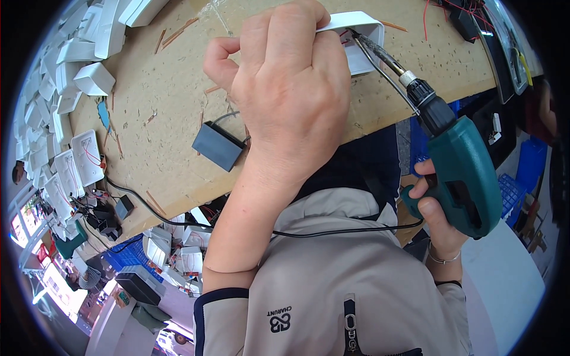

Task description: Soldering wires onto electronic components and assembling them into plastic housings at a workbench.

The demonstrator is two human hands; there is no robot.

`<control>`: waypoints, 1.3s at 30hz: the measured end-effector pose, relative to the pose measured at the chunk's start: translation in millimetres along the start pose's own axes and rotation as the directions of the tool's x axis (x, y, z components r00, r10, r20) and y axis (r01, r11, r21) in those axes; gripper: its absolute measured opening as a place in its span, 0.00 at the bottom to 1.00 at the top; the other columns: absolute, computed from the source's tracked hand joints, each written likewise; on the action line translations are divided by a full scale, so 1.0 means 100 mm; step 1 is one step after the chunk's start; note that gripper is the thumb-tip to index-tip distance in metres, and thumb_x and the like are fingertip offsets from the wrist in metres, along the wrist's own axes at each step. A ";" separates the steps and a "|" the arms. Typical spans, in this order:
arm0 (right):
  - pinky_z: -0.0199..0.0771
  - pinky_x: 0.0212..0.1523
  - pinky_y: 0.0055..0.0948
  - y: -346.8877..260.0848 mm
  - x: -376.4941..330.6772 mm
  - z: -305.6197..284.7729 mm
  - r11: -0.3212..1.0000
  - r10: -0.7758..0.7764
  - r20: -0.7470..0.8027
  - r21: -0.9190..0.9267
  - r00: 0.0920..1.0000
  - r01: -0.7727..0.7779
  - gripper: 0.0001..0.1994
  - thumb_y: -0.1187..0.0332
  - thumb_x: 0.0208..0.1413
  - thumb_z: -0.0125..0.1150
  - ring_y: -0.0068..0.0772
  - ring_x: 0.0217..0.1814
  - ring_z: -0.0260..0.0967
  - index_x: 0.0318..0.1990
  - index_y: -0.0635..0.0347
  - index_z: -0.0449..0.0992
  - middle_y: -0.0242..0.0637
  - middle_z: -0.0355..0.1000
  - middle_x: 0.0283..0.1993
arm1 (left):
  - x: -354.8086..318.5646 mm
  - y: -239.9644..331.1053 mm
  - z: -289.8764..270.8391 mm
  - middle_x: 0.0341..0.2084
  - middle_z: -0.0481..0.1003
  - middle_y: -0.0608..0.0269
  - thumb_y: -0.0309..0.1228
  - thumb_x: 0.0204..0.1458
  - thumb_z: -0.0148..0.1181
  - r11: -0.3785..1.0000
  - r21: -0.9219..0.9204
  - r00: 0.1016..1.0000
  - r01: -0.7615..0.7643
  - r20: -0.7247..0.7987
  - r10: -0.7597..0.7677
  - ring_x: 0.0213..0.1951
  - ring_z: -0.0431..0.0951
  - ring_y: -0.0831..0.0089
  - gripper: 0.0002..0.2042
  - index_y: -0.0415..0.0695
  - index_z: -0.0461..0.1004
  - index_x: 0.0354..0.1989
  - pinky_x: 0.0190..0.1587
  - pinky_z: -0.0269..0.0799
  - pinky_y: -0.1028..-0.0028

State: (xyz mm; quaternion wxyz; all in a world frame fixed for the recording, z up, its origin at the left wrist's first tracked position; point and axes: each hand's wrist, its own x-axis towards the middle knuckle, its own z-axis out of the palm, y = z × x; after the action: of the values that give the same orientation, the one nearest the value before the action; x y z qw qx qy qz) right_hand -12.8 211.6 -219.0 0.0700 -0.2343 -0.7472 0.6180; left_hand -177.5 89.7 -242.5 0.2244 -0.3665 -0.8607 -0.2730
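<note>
My left hand is closed at the edge of a white plastic housing, its fingertips mostly hidden behind the knuckles. The housing lies on its side at the top of the view, its open face showing red wire inside. My right hand grips a green soldering gun by its handle, with fingers at the trigger. The gun's metal tip and a thin feed tube beside it reach into the housing, close to the wires. A black cord crosses in front of my body toward the gun.
On the cardboard-covered table sits a dark grey box with a wire. White housings pile up on the left, near wired trays. Black parts with red wires lie far right. A blue crate stands right.
</note>
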 end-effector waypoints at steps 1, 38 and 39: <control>0.68 0.30 0.22 0.00 0.01 0.01 0.999 -0.032 -0.006 0.034 0.999 0.032 0.25 0.65 0.43 0.62 0.25 0.28 0.66 0.46 0.71 0.63 0.45 0.68 0.38 | 0.00 0.00 0.00 0.36 0.67 0.59 0.26 0.32 0.60 1.000 -0.006 1.000 0.001 0.001 -0.001 0.34 0.68 0.67 0.13 0.43 0.70 0.32 0.42 0.54 0.66; 0.67 0.28 0.21 0.00 -0.03 0.00 0.999 0.031 0.012 0.007 0.999 -0.032 0.20 0.67 0.43 0.61 0.24 0.27 0.65 0.42 0.70 0.65 0.42 0.66 0.34 | 0.00 0.00 0.05 0.37 0.65 0.55 0.26 0.31 0.59 0.979 -0.195 0.997 0.062 0.046 -0.054 0.35 0.68 0.64 0.16 0.42 0.68 0.34 0.40 0.56 0.65; 0.68 0.28 0.21 0.00 -0.03 0.00 0.999 0.035 0.010 0.005 0.999 -0.035 0.21 0.67 0.43 0.62 0.24 0.27 0.65 0.42 0.70 0.65 0.42 0.66 0.35 | 0.00 0.00 0.06 0.37 0.65 0.55 0.26 0.31 0.59 0.978 -0.198 0.997 0.063 0.048 -0.055 0.35 0.67 0.64 0.16 0.42 0.68 0.34 0.40 0.56 0.65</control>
State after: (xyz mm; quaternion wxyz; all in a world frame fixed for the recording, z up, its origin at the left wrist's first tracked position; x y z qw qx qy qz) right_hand -10.1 210.1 -218.0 0.0564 -0.2440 -0.7417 0.6222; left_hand -178.8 93.4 -246.9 0.1601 -0.3672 -0.8440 -0.3567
